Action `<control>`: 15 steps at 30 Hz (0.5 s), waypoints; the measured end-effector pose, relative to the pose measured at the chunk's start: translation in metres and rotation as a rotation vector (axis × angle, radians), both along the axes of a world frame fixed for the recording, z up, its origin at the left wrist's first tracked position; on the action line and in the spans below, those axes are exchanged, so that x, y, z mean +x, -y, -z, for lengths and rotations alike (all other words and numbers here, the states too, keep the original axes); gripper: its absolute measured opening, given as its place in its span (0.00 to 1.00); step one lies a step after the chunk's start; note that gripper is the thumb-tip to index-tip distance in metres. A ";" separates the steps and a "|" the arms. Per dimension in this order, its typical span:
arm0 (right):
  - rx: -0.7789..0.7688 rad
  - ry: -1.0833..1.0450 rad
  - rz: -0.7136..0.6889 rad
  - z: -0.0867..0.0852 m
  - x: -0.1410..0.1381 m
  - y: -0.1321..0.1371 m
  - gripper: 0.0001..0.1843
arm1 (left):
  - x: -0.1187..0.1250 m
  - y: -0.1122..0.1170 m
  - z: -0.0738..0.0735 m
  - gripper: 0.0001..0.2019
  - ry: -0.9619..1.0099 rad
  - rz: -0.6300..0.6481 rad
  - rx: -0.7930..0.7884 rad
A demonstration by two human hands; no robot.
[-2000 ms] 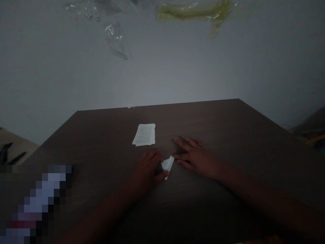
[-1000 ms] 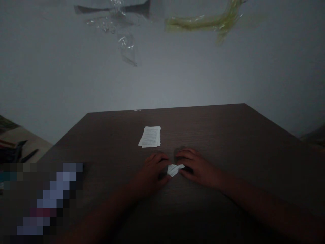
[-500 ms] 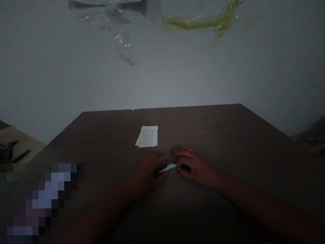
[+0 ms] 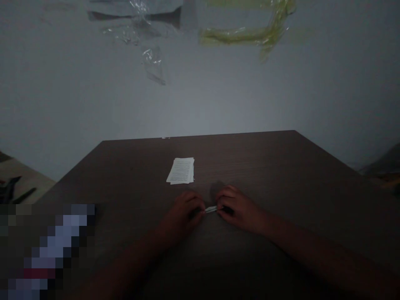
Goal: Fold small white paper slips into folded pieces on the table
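A small folded white paper (image 4: 211, 209) lies on the dark wooden table (image 4: 281, 175), seen almost edge-on as a thin strip. My left hand (image 4: 183, 214) pinches its left end with curled fingers. My right hand (image 4: 237, 210) pinches its right end, fingers also curled. Both hands rest low on the tabletop near its middle. A small stack of printed white sheets (image 4: 181, 171) lies flat just beyond the hands.
A grey wall rises behind the table, with clear plastic wrap (image 4: 150, 58) and a yellowish tape strip (image 4: 246, 35) stuck to it. A blurred-out patch (image 4: 46, 250) covers the table's near left. Dark objects (image 4: 12, 191) lie on a surface at far left.
The small paper, spread open and held by the left hand two seconds ago, has been folded flatter. My right hand went from lying flat to pinching it.
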State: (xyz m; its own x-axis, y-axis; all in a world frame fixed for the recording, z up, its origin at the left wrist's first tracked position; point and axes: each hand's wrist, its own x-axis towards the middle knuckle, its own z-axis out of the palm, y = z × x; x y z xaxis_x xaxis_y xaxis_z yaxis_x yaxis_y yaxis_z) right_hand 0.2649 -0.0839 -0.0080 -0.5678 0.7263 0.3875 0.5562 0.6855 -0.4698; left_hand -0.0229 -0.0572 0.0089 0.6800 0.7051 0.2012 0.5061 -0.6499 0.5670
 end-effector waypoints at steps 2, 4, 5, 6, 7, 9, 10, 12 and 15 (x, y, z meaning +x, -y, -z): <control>-0.016 0.007 0.002 -0.001 0.000 0.000 0.05 | 0.001 -0.001 0.001 0.07 0.004 -0.011 -0.006; -0.037 0.011 0.007 -0.003 0.000 0.001 0.05 | 0.001 -0.001 0.001 0.08 -0.003 -0.023 -0.016; -0.048 0.010 0.010 -0.004 0.000 0.001 0.05 | 0.002 0.000 0.000 0.08 -0.009 -0.028 -0.022; -0.055 0.007 0.014 -0.005 0.000 0.001 0.04 | 0.002 0.000 -0.002 0.08 -0.010 -0.032 -0.026; -0.061 0.004 0.018 -0.005 0.000 0.001 0.04 | 0.003 0.001 -0.004 0.08 -0.009 -0.037 -0.032; -0.068 -0.004 0.037 -0.005 0.000 0.001 0.06 | 0.003 0.002 -0.007 0.08 -0.004 -0.042 -0.046; -0.071 -0.010 0.046 -0.003 0.001 0.001 0.07 | 0.003 0.003 -0.008 0.08 0.001 -0.041 -0.054; -0.078 -0.037 0.061 0.000 0.001 0.000 0.06 | 0.002 0.002 -0.007 0.08 0.016 -0.033 -0.067; -0.087 -0.100 0.068 0.005 0.002 -0.003 0.04 | 0.000 0.000 -0.001 0.07 0.044 -0.022 -0.076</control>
State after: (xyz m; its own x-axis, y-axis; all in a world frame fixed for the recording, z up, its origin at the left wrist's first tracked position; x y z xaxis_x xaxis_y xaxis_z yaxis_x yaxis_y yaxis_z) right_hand 0.2670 -0.0811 -0.0133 -0.4781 0.7948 0.3739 0.5474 0.6025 -0.5808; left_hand -0.0227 -0.0573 0.0100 0.6558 0.7342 0.1758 0.4934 -0.5931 0.6363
